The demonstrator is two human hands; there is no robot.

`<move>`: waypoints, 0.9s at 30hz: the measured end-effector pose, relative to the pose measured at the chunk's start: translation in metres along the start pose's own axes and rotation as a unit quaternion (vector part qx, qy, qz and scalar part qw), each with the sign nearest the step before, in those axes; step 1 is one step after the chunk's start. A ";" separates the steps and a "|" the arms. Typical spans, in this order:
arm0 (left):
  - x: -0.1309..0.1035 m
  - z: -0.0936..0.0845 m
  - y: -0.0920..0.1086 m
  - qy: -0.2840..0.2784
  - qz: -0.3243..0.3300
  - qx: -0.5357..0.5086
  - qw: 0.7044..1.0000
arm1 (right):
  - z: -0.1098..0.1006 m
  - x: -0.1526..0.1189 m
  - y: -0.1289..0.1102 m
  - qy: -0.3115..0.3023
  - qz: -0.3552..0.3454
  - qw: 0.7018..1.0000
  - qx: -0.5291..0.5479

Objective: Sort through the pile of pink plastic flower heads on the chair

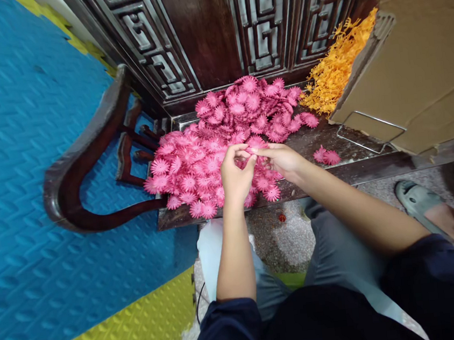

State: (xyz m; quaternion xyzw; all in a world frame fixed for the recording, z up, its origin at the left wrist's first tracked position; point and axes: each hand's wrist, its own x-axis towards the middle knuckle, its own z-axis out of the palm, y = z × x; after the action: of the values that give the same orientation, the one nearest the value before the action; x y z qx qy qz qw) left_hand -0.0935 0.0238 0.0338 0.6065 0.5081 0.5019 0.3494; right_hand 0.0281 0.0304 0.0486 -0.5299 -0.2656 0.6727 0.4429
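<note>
My left hand (237,175) is closed in a pinch, thumb and forefinger curled toward each other. Meeting it from the right, my right hand (283,159) also pinches with thumb and forefinger. Between the fingertips is a small pink artificial flower piece (251,149), mostly covered by the fingers. Just beneath and around both hands spreads a heap of pink artificial flower pieces (188,163) with fringed round petals. Two or so loose pink flower pieces (326,156) lie on the bench to the right of my right hand.
The heap rests on a dark wooden bench (309,142) with a carved back (200,32) and a curved armrest (65,192). Orange plastic pieces (329,81) lie behind a cardboard sheet (422,57) with a wire frame (368,128). Another person's foot in a grey slipper (416,198) is at right.
</note>
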 end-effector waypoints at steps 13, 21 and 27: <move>0.001 -0.004 -0.001 0.017 0.017 0.069 0.997 | -0.001 0.002 0.002 0.000 0.002 1.000 -0.008; 0.002 -0.004 -0.002 0.028 0.014 0.080 0.996 | 0.004 -0.001 0.001 0.004 0.033 0.999 0.019; 0.002 0.000 -0.005 0.040 0.008 0.091 0.995 | 0.005 0.001 -0.001 0.012 0.067 0.997 0.045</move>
State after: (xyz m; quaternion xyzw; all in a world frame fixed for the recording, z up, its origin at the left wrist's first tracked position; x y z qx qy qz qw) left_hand -0.0952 0.0268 0.0295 0.6196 0.5600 0.4801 0.2683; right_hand 0.0235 0.0319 0.0502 -0.5337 -0.1933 0.7060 0.4236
